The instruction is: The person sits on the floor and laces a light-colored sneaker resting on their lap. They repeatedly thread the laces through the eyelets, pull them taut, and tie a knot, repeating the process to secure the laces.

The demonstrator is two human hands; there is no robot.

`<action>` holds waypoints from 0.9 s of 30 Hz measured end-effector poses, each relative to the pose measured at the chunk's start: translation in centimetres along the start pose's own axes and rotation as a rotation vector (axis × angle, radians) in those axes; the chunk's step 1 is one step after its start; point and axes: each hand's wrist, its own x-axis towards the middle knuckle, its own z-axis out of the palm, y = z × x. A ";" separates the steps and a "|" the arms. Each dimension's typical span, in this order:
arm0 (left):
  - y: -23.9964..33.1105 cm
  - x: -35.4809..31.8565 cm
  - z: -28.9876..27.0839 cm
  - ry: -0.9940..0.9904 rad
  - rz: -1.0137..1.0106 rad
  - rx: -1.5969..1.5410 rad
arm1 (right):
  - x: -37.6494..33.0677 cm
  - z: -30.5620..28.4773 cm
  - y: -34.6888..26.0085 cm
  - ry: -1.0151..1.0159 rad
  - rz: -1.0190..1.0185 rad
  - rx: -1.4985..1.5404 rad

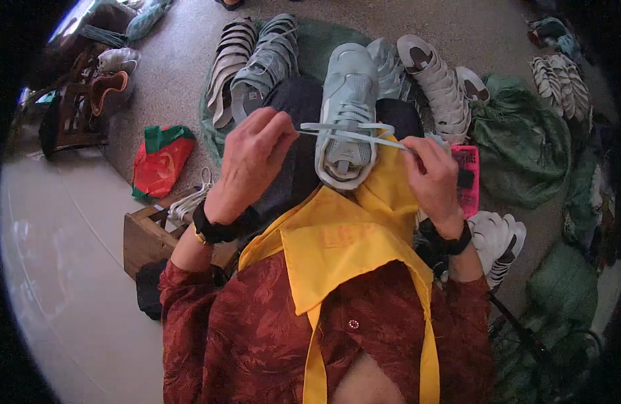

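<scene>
A pale grey-green sneaker (349, 79) rests on my lap with its toe pointing away from me. Its flat, pale shoelace (347, 126) is threaded through the upper eyelets and stretches sideways across the tongue, with a loop by the right side. My left hand (251, 161) is closed, its fingertips pinching the lace to the left of the shoe. On the other side my right hand (433, 176) pinches a lace end between thumb and fingers. Both hands hover apart from the shoe body, joined to it by the taut lace.
Nested stacks of shoe uppers (256, 71) stand on the floor ahead, with more light shoe uppers (435, 87) to the right. Green sacks (519, 145) and a pink basket (467, 178) lie at the right. At the left are a red bag (164, 161) and a wooden box (145, 242) with white laces.
</scene>
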 end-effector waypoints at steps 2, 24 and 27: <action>-0.5 -0.3 -0.5 -0.058 -0.016 0.042 | -0.2 -0.5 0.4 0.011 -0.018 -0.008; -8.4 -4.8 -7.2 -0.298 -0.373 0.106 | -8.9 -4.9 9.3 -0.181 0.463 0.095; -7.8 -4.7 -8.1 -0.323 -0.409 0.083 | -8.7 -4.8 9.6 -0.201 0.472 0.096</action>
